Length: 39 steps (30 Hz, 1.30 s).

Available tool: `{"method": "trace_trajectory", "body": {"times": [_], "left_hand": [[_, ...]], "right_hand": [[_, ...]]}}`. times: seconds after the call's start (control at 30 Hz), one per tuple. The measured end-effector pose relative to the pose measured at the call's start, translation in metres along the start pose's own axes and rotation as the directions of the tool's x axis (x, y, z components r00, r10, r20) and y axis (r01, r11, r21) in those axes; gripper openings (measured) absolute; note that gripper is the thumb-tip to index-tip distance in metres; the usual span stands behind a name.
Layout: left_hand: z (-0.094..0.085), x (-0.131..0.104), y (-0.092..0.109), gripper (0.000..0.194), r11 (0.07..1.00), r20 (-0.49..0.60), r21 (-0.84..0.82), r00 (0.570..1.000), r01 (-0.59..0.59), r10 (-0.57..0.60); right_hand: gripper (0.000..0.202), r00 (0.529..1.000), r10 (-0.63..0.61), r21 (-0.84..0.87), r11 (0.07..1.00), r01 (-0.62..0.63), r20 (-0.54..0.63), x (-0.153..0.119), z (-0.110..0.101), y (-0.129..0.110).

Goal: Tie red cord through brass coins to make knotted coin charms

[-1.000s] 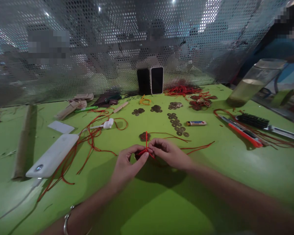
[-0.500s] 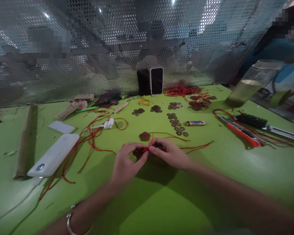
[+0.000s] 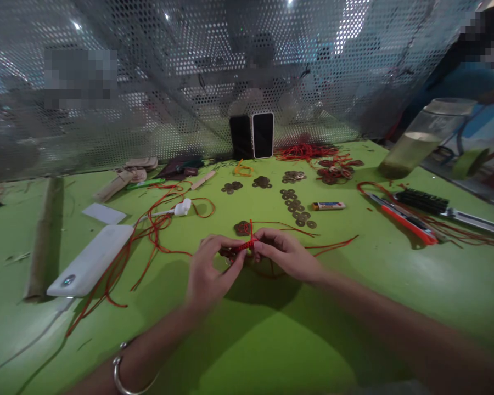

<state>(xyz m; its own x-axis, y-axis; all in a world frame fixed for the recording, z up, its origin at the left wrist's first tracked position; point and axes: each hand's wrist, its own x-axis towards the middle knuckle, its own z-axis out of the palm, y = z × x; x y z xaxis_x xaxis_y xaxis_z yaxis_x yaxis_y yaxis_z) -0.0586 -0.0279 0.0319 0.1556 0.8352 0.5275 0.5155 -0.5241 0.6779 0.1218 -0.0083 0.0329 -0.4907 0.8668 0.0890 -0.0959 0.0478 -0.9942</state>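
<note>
Between my two hands is a braided red cord (image 3: 244, 246), with coins partly showing at its left end. My left hand (image 3: 214, 263) pinches the braid between thumb and fingers. At the braid's right end, my right hand (image 3: 282, 253) has thumb and forefinger closed on the red cord. One short strand sticks up from there, and loose strands (image 3: 331, 245) trail right across the table. Just beyond my fingertips lies a coin cluster tied with red cord (image 3: 242, 228). Most of what my left fingers cover is hidden.
On the green table (image 3: 304, 340) lie coin piles (image 3: 296, 206), a lighter (image 3: 328, 206), a red utility knife (image 3: 407, 219) and a brush (image 3: 422, 202). A white power bank (image 3: 91, 260) and red cords sit left. A phone (image 3: 263, 135) leans on the mesh; a jar (image 3: 415, 140) stands right.
Both hands have shifted slightly, and the braided cord now shows more clearly between them. The right fingers have opened a little around the cord's end. The things on the table stay put.
</note>
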Motion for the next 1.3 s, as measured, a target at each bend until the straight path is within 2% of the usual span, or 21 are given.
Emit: {"method": "trace_trajectory", "body": {"times": [0.17,0.37,0.5,0.57,0.63,0.73,0.87,0.97,1.03,1.1,1.2,1.3], "left_hand": [[0.0004,0.0009,0.0005,0.015,1.000,0.034,-0.005,0.999,0.004,-0.004],[-0.0015,0.0018,-0.0007,0.010,1.000,0.039,-0.019,0.999,-0.012,0.013],[-0.0012,0.0026,-0.0014,0.011,1.000,0.046,-0.025,0.999,0.016,-0.015],[-0.0007,0.0031,-0.0003,0.011,0.997,0.054,-0.052,0.997,0.063,-0.060],[-0.0008,0.0037,0.0012,0.011,0.982,0.097,-0.139,0.989,0.127,-0.114],[-0.0014,0.0038,0.0022,0.014,0.927,0.195,-0.281,0.960,0.250,-0.200],[-0.0016,0.0038,0.0011,0.017,0.877,0.314,-0.328,0.916,0.352,-0.250],[-0.0015,0.0052,0.0019,0.020,0.860,0.408,-0.344,0.885,0.377,-0.225],[-0.0014,0.0061,0.0028,0.023,0.843,0.431,-0.380,0.879,0.380,-0.203],[-0.0008,0.0059,0.0024,0.023,0.816,0.429,-0.421,0.880,0.396,-0.206],[0.0006,0.0039,-0.0001,0.018,0.731,0.429,-0.491,0.862,0.474,-0.270],[0.0020,0.0022,-0.0018,0.015,0.615,0.395,-0.585,0.848,0.529,-0.353]], "right_hand": [[0.021,1.000,0.014,0.013,1.000,-0.014,0.002,-0.0007,0.0003,0.0013],[0.020,1.000,0.002,-0.022,1.000,-0.003,-0.016,-0.0014,0.0007,0.0034],[0.018,0.999,-0.031,-0.124,0.992,0.026,-0.042,-0.0023,0.0020,0.0032],[0.015,0.993,-0.084,-0.246,0.967,0.060,-0.085,-0.0029,0.0018,0.0019],[0.011,0.975,-0.195,-0.388,0.911,0.142,-0.102,-0.0034,0.0001,0.0003],[0.012,0.920,-0.389,-0.541,0.783,0.305,-0.044,-0.0035,-0.0041,-0.0015],[0.015,0.861,-0.509,-0.594,0.689,0.415,0.010,-0.0040,-0.0075,-0.0017],[0.015,0.832,-0.554,-0.597,0.652,0.467,0.046,-0.0052,-0.0068,-0.0011],[0.015,0.820,-0.569,-0.592,0.641,0.489,0.061,-0.0061,-0.0056,-0.0011],[0.017,0.826,-0.560,-0.582,0.653,0.485,0.060,-0.0066,-0.0046,-0.0011],[0.020,0.846,-0.532,-0.578,0.683,0.447,0.026,-0.0055,-0.0039,0.0002],[0.018,0.894,-0.444,-0.584,0.741,0.331,-0.055,-0.0032,-0.0035,0.0040]]}}
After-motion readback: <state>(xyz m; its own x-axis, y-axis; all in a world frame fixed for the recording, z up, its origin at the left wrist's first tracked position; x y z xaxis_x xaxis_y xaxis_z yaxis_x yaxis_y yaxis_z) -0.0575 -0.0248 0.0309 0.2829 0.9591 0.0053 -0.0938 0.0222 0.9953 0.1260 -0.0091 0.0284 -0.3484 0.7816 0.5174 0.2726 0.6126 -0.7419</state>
